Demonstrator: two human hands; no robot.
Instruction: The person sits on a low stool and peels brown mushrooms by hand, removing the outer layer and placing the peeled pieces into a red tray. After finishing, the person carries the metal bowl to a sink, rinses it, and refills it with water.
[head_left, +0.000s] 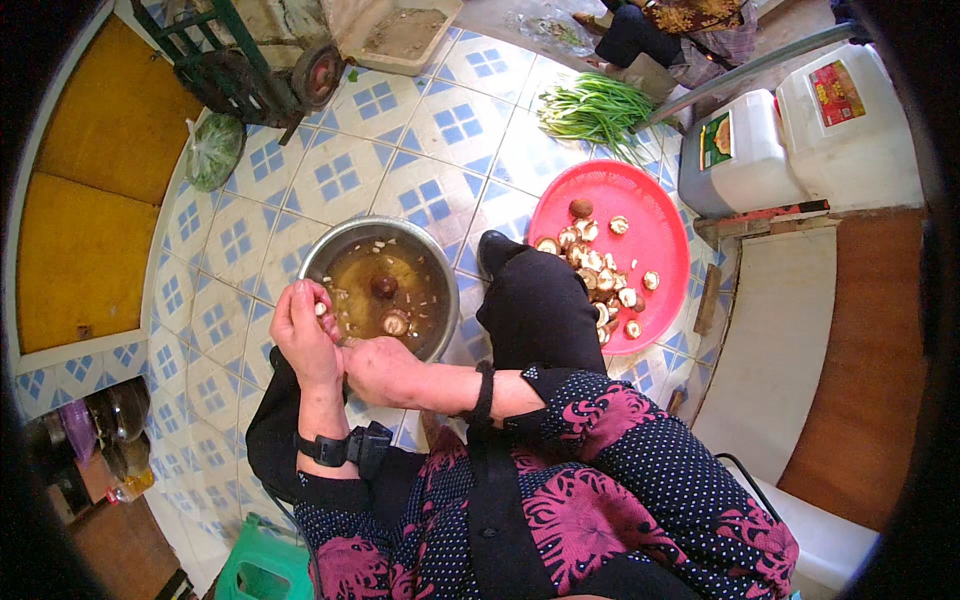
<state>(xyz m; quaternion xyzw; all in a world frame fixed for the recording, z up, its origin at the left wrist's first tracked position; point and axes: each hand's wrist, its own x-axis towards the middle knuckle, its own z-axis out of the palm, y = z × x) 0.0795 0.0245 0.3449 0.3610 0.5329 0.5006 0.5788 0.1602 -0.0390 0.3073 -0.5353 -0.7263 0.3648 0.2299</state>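
My left hand (306, 322) is at the left rim of a metal basin (451, 319), fingers curled around a small pale piece (321, 308) that looks like a mushroom stem. Against the left wrist rests my right hand (384, 367), at the basin's near rim; its fingers are bent and what they may hold is hidden. Brownish water fills part of the basin. A dark mushroom cap (384, 286) and an upturned mushroom (395, 322) lie in it among small pale bits. To the right, a pink plastic tray (664, 232) holds many brown mushrooms (589, 259), partly behind my knee.
Green stalks (596, 109) lie on the tiled floor beyond the tray, near another person's leg (637, 37). White plastic jugs (847, 127) line the right side. A hand truck (232, 75) and bagged greens (216, 150) are at upper left; a green stool (266, 559) is lower left.
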